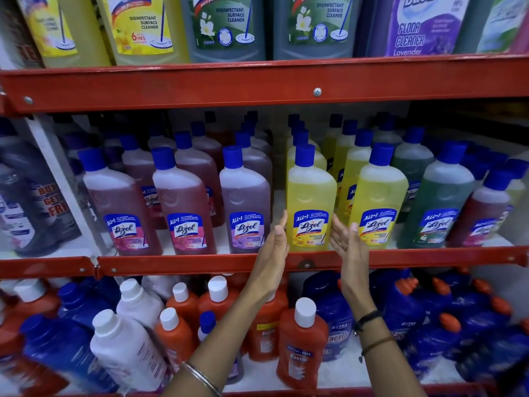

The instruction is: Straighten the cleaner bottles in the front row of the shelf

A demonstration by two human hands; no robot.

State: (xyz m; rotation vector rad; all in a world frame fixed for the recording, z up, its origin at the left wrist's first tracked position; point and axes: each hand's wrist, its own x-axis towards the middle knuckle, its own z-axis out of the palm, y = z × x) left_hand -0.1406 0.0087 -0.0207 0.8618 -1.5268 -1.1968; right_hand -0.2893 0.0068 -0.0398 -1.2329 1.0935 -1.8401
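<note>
The middle shelf's front row holds blue-capped Lizol cleaner bottles. From the left stand two pink ones [123,204], [184,204], a purple one [244,202], two yellow ones, a green one [438,202] and a reddish one [483,213]. The first yellow bottle [310,196] stands upright between my hands. My left hand [276,239] is flat at its left side with fingers spread. My right hand [345,239] is flat at its right side, in front of the second yellow bottle [378,196]. Whether either palm touches the bottle is unclear.
A red shelf rail [200,263] runs along the front edge under the bottles. Further rows of bottles stand behind the front row. Large cleaner bottles [226,27] fill the upper shelf. Orange, white and blue bottles [300,345] crowd the lower shelf beneath my forearms.
</note>
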